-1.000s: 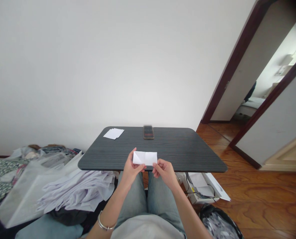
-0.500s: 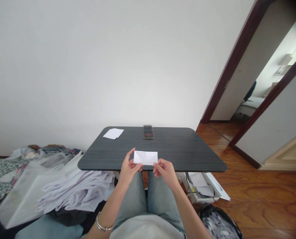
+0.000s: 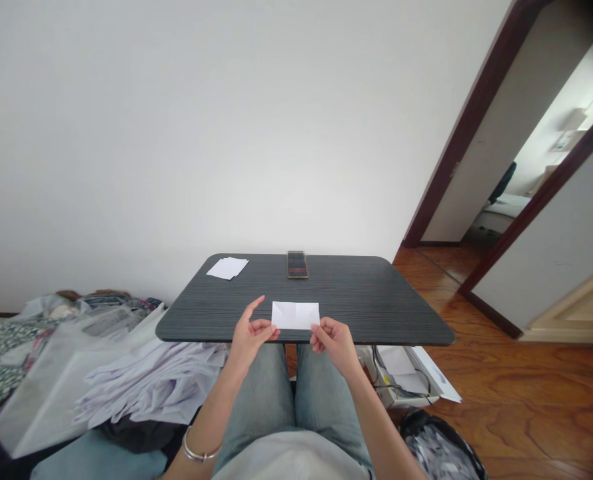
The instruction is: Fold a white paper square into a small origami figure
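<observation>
A white folded piece of paper [image 3: 295,315] with faint creases is held level over the near edge of the dark table [image 3: 366,293]. My left hand [image 3: 250,333] pinches its lower left corner between thumb and fingers, with the index finger stretched out away from the sheet. At the lower right corner, my right hand [image 3: 332,340] grips the paper between thumb and curled fingers. Farther back on the left of the table lies a small stack of white paper sheets [image 3: 227,268].
A dark rectangular stand-like object [image 3: 297,265] sits at the table's far middle. Piled clothes [image 3: 156,380] lie to the left. Below on the right are a white box with cables [image 3: 401,377] and a black bag [image 3: 441,447]. A white wall rises behind the table.
My left hand has shifted left, from the paper's left side to its lower left corner, its index finger now off the sheet. The paper has moved slightly right.
</observation>
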The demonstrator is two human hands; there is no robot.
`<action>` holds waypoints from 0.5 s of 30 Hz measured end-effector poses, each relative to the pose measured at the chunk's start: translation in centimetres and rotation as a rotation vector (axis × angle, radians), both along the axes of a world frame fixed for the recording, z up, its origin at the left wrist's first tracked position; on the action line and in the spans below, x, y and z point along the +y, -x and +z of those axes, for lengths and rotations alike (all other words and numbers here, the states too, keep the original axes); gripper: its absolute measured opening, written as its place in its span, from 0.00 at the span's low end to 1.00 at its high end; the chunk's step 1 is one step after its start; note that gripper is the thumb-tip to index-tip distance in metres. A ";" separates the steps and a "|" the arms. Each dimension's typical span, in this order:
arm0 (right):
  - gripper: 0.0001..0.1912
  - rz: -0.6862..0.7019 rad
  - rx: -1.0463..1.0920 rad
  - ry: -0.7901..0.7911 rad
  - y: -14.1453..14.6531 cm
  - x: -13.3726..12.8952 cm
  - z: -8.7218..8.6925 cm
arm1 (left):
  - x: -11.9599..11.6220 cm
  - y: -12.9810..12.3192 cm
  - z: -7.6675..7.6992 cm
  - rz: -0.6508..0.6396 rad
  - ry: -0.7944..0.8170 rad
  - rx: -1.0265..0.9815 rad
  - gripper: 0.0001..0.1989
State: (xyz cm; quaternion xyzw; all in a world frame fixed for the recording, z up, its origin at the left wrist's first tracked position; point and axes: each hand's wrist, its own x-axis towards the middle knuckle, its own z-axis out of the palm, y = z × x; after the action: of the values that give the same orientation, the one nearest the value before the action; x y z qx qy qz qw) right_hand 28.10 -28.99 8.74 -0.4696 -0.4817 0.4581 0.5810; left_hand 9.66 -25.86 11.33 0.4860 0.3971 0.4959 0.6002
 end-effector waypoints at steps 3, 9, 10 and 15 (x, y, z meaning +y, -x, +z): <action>0.19 0.003 0.001 0.000 -0.2 0.0 -0.1 | 0.1 0.1 0.0 0.001 0.016 -0.006 0.44; 0.18 -0.024 -0.005 -0.013 -1.2 -0.1 -0.1 | -0.2 0.4 0.2 0.020 0.027 -0.012 0.42; 0.18 -0.022 -0.009 -0.018 -1.1 -0.1 0.0 | -0.2 0.3 0.2 0.021 0.022 -0.020 0.41; 0.18 0.013 0.002 -0.037 0.5 -0.1 0.4 | -0.1 -0.4 -1.0 -0.021 0.103 -0.138 0.31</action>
State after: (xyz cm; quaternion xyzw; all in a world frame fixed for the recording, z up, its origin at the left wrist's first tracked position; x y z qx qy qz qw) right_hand 27.61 -29.06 9.16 -0.4554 -0.4925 0.4532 0.5871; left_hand 10.06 -25.93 10.34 0.4231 0.3747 0.5008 0.6556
